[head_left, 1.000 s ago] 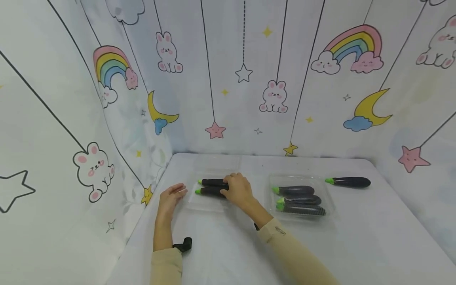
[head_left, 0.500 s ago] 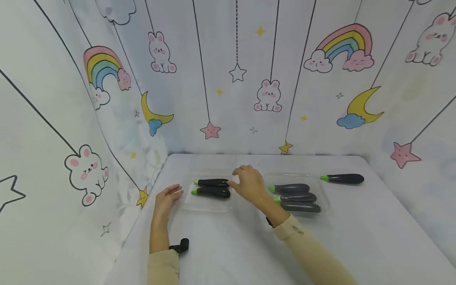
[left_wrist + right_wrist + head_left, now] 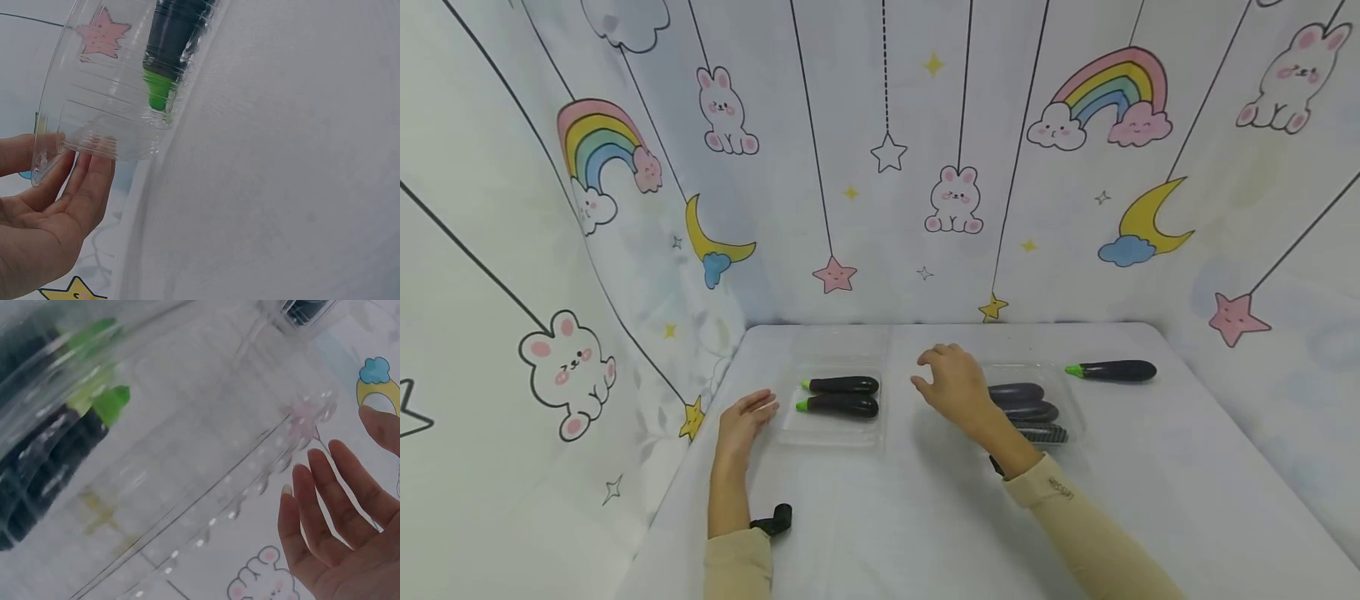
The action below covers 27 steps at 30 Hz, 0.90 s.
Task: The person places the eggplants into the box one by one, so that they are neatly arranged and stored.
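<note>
My left hand (image 3: 743,425) is at the left side of a clear plastic box (image 3: 831,437), its fingers fairly straight. In the left wrist view the fingertips (image 3: 100,147) are right at the box's end wall. Two dark eggplants with green stems, a rear eggplant (image 3: 844,385) and a front eggplant (image 3: 842,406), lie side by side in that box. My right hand (image 3: 957,385) is in the air right of this box, loosely bent and holding nothing. It partly covers a second clear box (image 3: 1078,408) of eggplants, hiding their stems in the head view.
A single eggplant (image 3: 1116,372) lies on the white table (image 3: 880,517) at the back right. The first box's clear lid (image 3: 842,340) extends behind it. A curtain (image 3: 880,217) printed with rabbits and stars surrounds the table's back and sides.
My right hand has let go of the eggplants in the left box and moved right, toward the second box. The left hand stays by the left box. The head view has shifted slightly.
</note>
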{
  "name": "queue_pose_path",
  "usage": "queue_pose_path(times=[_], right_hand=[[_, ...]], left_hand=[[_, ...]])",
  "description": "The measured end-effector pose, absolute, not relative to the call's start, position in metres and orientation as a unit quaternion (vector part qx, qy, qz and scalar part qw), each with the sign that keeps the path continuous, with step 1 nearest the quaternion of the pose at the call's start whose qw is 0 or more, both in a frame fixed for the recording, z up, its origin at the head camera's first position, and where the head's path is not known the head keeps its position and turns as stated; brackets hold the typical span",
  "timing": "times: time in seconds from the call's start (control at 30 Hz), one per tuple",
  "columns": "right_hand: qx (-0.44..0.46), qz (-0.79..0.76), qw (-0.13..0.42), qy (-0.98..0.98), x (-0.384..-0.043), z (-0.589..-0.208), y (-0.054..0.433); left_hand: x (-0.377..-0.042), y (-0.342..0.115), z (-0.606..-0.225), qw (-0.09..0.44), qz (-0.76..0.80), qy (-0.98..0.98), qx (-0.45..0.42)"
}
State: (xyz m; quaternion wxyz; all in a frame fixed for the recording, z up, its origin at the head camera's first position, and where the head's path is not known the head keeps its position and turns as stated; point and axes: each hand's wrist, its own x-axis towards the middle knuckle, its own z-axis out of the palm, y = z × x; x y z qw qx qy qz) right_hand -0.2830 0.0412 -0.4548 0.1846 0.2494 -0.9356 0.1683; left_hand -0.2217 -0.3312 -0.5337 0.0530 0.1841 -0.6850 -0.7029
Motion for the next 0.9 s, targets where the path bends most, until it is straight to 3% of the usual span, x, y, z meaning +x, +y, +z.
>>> queue_pose_path(times=[0.9], right_hand=[[0.184, 0.169, 0.178, -0.952, -0.308, -0.453, 0.165]], left_hand=[[-0.219, -0.33, -0.532, 0.057, -0.71, -0.678, 0.178]])
